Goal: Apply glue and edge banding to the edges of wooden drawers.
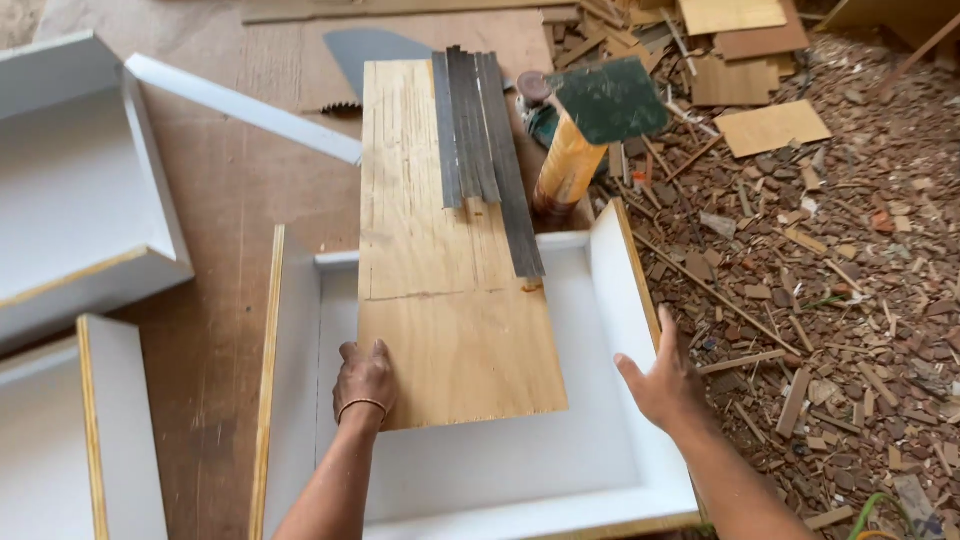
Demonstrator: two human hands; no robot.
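A long bare plywood board (pixel 440 260) lies lengthwise across a white laminated open box (pixel 610 470). My left hand (pixel 365 380) rests flat on the board's near left corner, fingers together, a thin band on the wrist. My right hand (pixel 665 385) hovers open above the box's right wall, fingers spread, holding nothing. Several thin dark grey strips (pixel 480 140) lie on the far end of the board.
A yellow bottle with a dark green square lid (pixel 585 135) stands beyond the box. Other white laminated boxes (pixel 70 200) and a panel (pixel 60 440) sit at left on the brown sheet. Wood scraps and chips (pixel 830 260) cover the floor at right. A saw blade (pixel 365 50) lies behind the board.
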